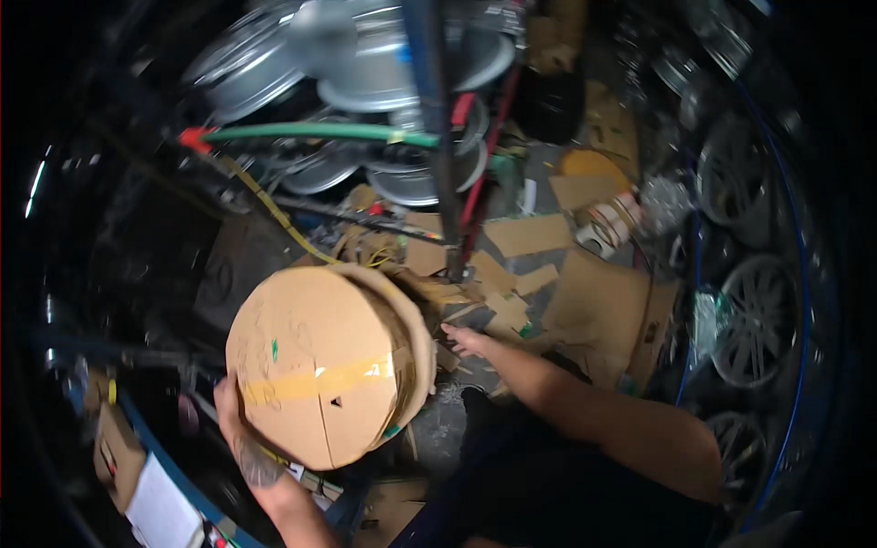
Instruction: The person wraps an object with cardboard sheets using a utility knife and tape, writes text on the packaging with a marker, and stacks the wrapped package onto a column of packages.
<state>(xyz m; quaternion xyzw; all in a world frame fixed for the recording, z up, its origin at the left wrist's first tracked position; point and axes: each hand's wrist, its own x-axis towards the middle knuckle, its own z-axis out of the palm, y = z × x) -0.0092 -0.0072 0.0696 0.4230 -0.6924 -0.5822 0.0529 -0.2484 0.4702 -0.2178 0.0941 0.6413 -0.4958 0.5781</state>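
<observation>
A round bundle faced with a cardboard disc [301,365] is at the centre left, with yellowish tape across it and handwriting on its face. My left hand [228,402] is closed on the bundle's left edge, its fingers partly hidden. To the right of the bundle, my right hand [464,340] is held open, apart from it, with fingers stretched toward its side. Scraps of cardboard [530,236] lie on the floor beyond my right hand.
Silver wheel rims [375,73] sit on a rack with a dark upright post [434,119] and a green bar [320,132]. More wheels [754,320] stand along the right. A taped roll [612,224] lies on the floor. White paper [164,507] is at the lower left.
</observation>
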